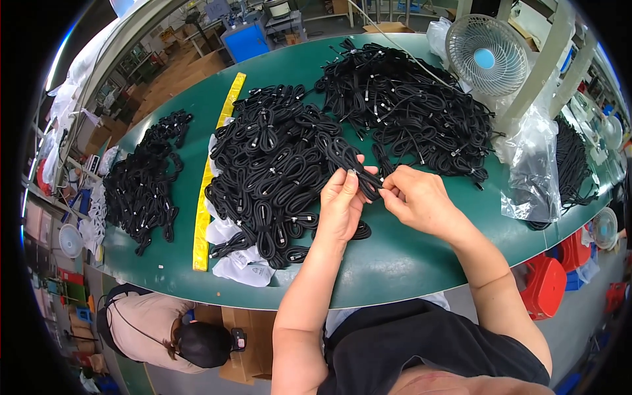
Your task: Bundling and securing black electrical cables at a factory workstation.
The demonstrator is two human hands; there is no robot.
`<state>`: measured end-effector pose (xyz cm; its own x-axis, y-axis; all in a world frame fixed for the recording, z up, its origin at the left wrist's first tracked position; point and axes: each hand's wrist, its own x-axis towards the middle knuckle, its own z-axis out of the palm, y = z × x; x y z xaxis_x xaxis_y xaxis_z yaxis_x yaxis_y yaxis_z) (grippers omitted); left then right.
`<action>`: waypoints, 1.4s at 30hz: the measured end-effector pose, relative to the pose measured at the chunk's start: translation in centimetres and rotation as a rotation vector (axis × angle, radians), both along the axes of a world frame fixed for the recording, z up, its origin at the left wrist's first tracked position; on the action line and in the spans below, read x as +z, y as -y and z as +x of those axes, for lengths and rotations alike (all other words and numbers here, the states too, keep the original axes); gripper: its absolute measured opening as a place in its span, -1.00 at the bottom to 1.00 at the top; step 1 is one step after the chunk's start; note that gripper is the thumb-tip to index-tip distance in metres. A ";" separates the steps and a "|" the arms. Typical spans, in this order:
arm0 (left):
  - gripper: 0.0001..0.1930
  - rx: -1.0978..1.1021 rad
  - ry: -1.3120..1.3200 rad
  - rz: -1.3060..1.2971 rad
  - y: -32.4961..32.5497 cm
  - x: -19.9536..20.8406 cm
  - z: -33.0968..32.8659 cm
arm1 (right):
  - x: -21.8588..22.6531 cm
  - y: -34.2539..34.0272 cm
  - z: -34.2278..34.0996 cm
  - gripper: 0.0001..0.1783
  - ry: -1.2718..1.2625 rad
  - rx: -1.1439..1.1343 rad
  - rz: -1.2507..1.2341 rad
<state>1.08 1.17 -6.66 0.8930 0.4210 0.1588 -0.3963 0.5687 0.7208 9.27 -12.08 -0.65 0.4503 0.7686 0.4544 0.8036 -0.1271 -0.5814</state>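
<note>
My left hand [342,203] is closed around a coiled black cable [343,158], thumb on top, above the green table. The coil's loops stick out beyond the fingers toward the far left. My right hand [416,197] pinches the near end of the same coil; its fingertips hide exactly what they grip. Just left of my hands lies a heap of coiled black cables [270,161] with metal plugs showing. Behind them spreads a larger pile of black cables [408,105], some hanging loose from it.
A yellow strip [215,178] separates the middle heap from another cable pile [141,187] at the left. White plastic bags [243,266] lie under the heap. A fan [486,56] and clear bag [536,168] are at right. Red stools [544,286] and a bent-over person [161,329] are beside the table [368,276].
</note>
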 end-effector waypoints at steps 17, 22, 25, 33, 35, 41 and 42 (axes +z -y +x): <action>-0.62 -0.042 -0.091 0.097 2.0 -0.3 0.1 | -0.1 0.4 -0.4 -0.86 -0.207 -0.009 -0.009; -0.66 -0.177 -0.187 0.201 0.3 1.3 -1.1 | 3.3 1.3 1.1 -0.69 0.465 -0.050 0.217; -0.69 -0.062 -0.241 0.554 -0.3 1.7 -1.2 | 4.6 1.4 0.9 -0.63 0.645 0.128 0.040; -0.52 0.004 -0.040 0.396 -1.0 2.1 -1.5 | 2.6 2.0 2.9 -0.61 0.527 0.229 -0.237; -0.50 -0.042 0.164 0.233 -0.9 1.7 -1.1 | 1.3 1.9 2.8 -0.62 0.477 0.096 -0.032; -0.58 0.030 0.176 0.056 -1.1 0.9 -0.8 | 0.6 0.9 0.6 -0.66 0.618 0.056 0.161; -0.59 0.050 0.194 0.080 -1.4 1.0 -0.8 | 0.7 1.2 0.8 -0.68 0.491 0.089 0.156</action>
